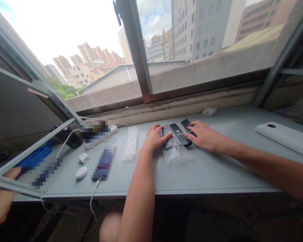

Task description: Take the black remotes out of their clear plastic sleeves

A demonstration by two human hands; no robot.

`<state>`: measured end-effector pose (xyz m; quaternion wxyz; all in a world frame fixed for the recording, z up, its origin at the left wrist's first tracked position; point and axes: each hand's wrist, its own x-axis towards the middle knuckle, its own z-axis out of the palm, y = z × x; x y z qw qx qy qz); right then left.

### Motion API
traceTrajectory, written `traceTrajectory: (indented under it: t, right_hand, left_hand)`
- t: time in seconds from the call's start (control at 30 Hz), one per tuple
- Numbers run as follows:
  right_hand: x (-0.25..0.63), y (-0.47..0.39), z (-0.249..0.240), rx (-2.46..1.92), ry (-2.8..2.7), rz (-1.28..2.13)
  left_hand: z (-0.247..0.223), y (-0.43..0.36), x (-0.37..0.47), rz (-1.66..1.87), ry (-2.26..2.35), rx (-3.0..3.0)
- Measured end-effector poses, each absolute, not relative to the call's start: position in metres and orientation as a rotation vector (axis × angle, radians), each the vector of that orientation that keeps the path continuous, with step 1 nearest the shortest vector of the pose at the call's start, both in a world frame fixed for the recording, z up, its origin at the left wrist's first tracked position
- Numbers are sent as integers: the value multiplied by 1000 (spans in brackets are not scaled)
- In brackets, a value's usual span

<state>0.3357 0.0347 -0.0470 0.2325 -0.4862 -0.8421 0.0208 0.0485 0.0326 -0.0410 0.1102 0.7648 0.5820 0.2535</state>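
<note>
Three black remote controls lie side by side, slanted, on the grey desk. My left hand (154, 137) is on the leftmost one, a bagged remote control (168, 143) in a clear plastic bag (176, 155); its thumb crosses the top and its fingers lie along the left edge. Beside it, the middle remote control (178, 131) lies bare with its buttons up. My right hand (204, 136) is closed around the lower part of the right remote control (186, 123), its thumb reaching over toward the middle one. The hand hides that remote's lower end.
Flat clear plastic bags (130, 144) lie left of my hands. Further left are a charging phone (104, 164), a white oval case (81, 172), a charger (83, 158) and a power strip (101, 137). A long white object (285, 136) lies right. Another person's hand (13, 173) shows far left.
</note>
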Motion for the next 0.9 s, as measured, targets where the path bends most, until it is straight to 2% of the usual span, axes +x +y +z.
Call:
traceTrajectory:
  t: [0.5, 0.9]
  right_hand:
    - [317, 12, -47, -1055, -2504, 283]
    - [317, 11, -46, -909, -2504, 344]
  left_hand:
    - [-41, 41, 47, 790, 1815, 2187]
    - [-41, 50, 36, 1041, 1737, 1640]
